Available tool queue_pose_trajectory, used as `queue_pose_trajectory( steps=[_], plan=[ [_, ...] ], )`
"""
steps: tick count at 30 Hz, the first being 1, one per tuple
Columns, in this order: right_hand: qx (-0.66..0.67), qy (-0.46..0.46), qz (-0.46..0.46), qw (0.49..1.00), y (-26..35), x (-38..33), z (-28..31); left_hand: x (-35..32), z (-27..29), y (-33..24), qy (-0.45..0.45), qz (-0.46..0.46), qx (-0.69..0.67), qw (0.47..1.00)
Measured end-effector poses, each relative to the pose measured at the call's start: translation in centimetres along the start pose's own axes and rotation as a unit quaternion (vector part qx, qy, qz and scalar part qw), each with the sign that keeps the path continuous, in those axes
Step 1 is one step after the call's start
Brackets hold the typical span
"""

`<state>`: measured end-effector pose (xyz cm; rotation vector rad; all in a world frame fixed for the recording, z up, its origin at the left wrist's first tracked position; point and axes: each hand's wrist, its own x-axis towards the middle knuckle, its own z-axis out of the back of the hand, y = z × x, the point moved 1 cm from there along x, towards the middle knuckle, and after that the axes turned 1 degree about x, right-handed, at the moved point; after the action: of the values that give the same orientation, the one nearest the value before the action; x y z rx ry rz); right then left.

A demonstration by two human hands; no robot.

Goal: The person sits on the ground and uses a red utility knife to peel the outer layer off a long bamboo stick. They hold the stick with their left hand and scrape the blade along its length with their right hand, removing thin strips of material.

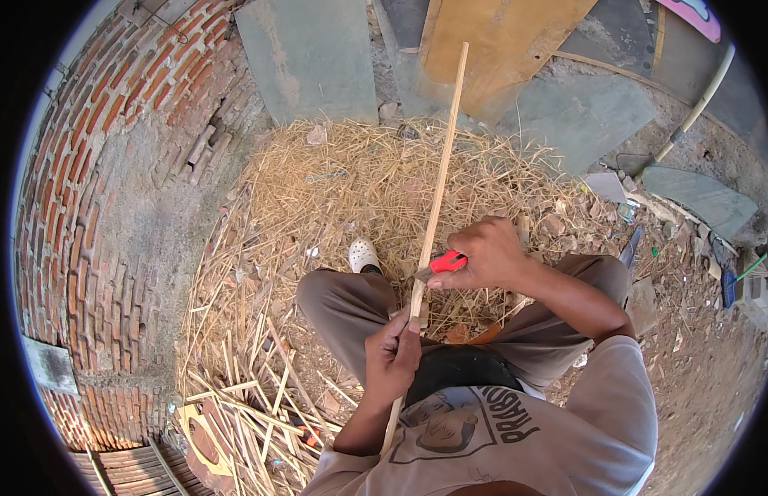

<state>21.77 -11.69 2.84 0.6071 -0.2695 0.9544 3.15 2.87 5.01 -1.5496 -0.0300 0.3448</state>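
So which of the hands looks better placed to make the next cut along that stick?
The right hand, probably: it holds the red-handled knife with the blade against the bamboo stick. The left hand only grips the stick lower down.

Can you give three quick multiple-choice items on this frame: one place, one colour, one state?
1. Where does the left hand grip the long stick?
A. near its lower end
B. at its far tip
C. nowhere

2. What colour is the handle of the knife?
A. blue
B. red
C. green

3. What is the right hand doing?
A. hanging open
B. resting on the brick wall
C. closed on the knife, blade at the stick

Answers: 1 A, the fist wraps the stick above the lap. 2 B, the handle shows red. 3 C, fingers curl round it.
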Motion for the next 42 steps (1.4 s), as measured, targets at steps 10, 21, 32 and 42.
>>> queue_pose_trajectory(
  steps=[10,21,32,42],
  plan=[
    [0.01,-0.013,0.001,1.0,-0.4,0.2,-0.1,-0.1,-0.1,0.2,-0.005,0.007,-0.018,1.0],
    [-0.013,0.023,-0.04,0.999,-0.7,0.4,0.3,-0.8,-0.2,0.3,-0.05,-0.058,0.114,0.99],
    [-0.007,0.044,-0.078,0.996,-2.0,0.6,0.1,-1.6,-0.2,0.2,-0.038,-0.062,0.13,0.989],
    [-0.063,-0.02,-0.333,0.94,-12.3,2.5,0.7,-2.9,0.0,1.0,0.064,0.006,0.057,0.996]
  ],
)
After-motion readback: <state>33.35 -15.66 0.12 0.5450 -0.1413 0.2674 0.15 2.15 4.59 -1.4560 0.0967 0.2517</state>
